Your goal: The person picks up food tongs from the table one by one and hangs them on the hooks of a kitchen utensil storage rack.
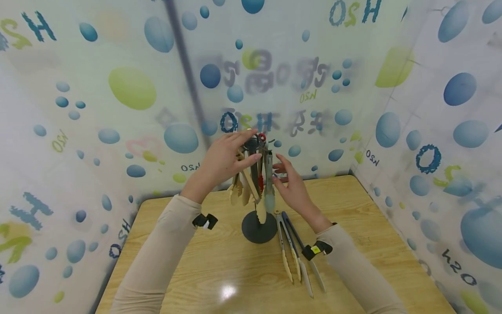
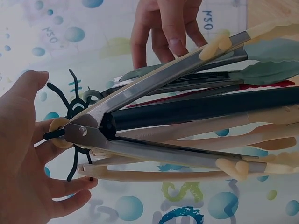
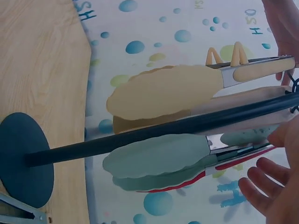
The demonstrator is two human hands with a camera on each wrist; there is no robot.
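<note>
Hooks [image 2: 77, 111] beside spread left hand [image 1: 224, 158]; green tongs [image 3: 156, 154] beside loosely curved right hand [image 1: 293, 188]; both gripless. Tongs likely light, springy; pinch mid-handle.

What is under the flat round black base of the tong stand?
The light-brown wood-grain tabletop shows around the round black base. The patch directly beneath is covered, so I can't tell if anything's hidden there.

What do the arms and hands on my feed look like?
Both sleeves are long, plain and beige. The left wristband is black with a small white spot; the right wristband is black with a yellow patch. The left hand and right hand look bare, without gloves.
</note>
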